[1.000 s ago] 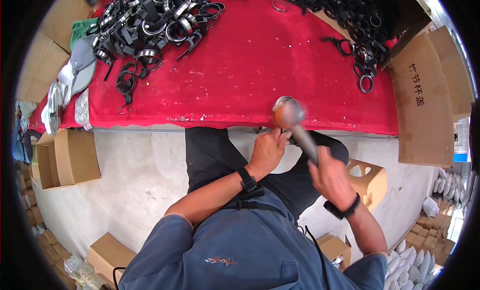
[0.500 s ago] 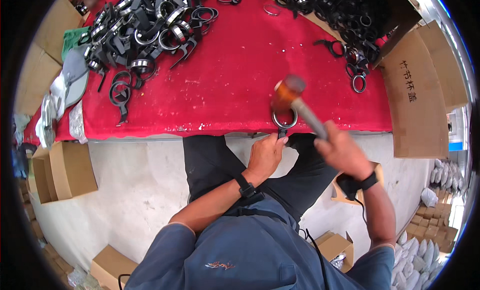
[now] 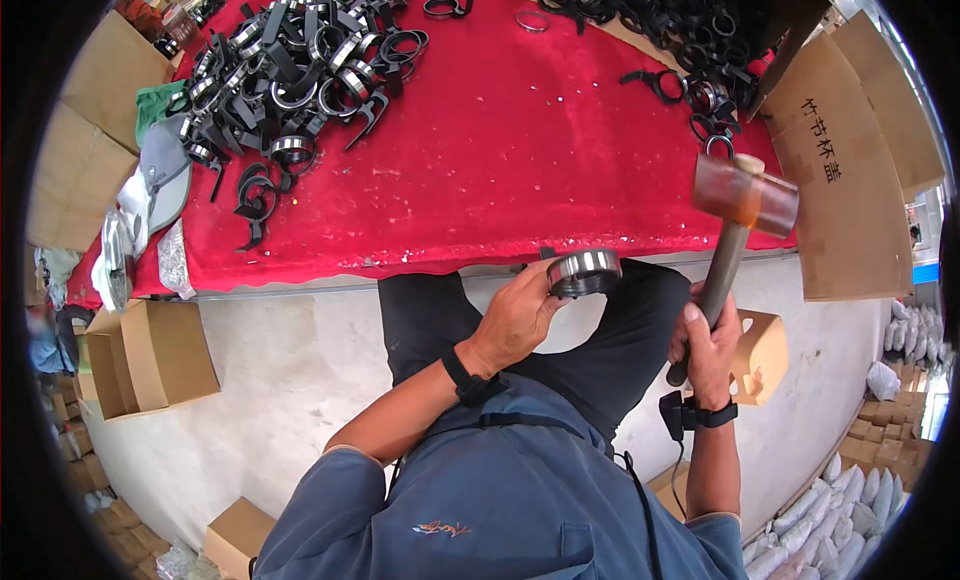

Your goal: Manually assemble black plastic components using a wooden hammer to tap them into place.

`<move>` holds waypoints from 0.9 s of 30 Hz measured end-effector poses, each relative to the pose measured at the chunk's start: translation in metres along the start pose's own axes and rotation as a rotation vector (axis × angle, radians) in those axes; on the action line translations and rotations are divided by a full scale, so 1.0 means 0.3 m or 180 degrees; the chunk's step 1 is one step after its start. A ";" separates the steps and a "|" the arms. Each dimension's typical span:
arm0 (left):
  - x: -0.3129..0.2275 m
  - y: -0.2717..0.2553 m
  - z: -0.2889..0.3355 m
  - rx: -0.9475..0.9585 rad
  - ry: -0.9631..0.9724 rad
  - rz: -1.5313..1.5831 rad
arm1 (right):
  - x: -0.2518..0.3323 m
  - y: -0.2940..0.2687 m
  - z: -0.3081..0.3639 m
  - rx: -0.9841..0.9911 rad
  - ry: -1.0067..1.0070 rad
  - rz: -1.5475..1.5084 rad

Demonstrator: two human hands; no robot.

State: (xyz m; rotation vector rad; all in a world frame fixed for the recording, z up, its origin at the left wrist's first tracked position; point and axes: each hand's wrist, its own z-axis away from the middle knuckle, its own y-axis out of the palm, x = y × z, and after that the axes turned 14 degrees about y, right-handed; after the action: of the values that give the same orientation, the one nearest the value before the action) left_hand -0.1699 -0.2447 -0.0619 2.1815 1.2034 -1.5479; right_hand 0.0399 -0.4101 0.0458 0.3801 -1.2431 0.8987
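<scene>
My left hand grips the handle of a black handled ring that has a shiny metal band round it. The ring is tilted up just off the table's front edge, over my lap. Closed round the shaft of a mallet is my right hand; the brown mallet head points up, apart from the ring. A big heap of similar banded rings covers the far left of the red-clothed table. One more handled ring lies at that heap's near side.
Dark rings pile up at the far right, beside a cardboard box. A grey cap and plastic bags sit at the left edge. An open carton and a light wooden stool stand on the floor.
The mallet has swung away from the ring to the right, its head now upright. My left hand has lifted and turned the ring off the table edge, so its banded side shows.
</scene>
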 end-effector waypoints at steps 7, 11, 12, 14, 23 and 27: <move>-0.032 -0.089 -0.055 -0.0393 0.1201 0.0014 | -0.183 -0.062 -0.041 -0.0435 0.0181 0.0783; -0.068 -0.146 -0.088 -0.0505 0.1381 -0.0206 | -0.295 -0.102 -0.094 -0.0495 -0.0153 0.1036; -0.073 -0.160 -0.089 -0.0498 0.1353 -0.0330 | -0.309 -0.102 -0.104 -0.0532 -0.0121 0.1149; -0.063 -0.194 -0.082 -0.0444 0.1317 -0.0539 | -0.350 -0.108 -0.128 -0.0560 -0.0044 0.1335; -0.045 -0.764 -0.398 -0.0883 0.1236 -0.3346 | -0.425 -0.133 -0.145 -0.0664 -0.0238 0.1536; -0.018 -1.094 -0.637 -0.1180 0.0626 -0.3939 | -0.425 -0.140 -0.129 -0.0754 -0.0203 0.1466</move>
State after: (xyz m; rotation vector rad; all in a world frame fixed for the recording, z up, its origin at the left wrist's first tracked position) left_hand -0.2724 0.0757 0.1143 1.3119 2.9149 -1.1613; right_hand 0.0907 -0.4573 -0.0754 -0.0740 -1.5089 1.1166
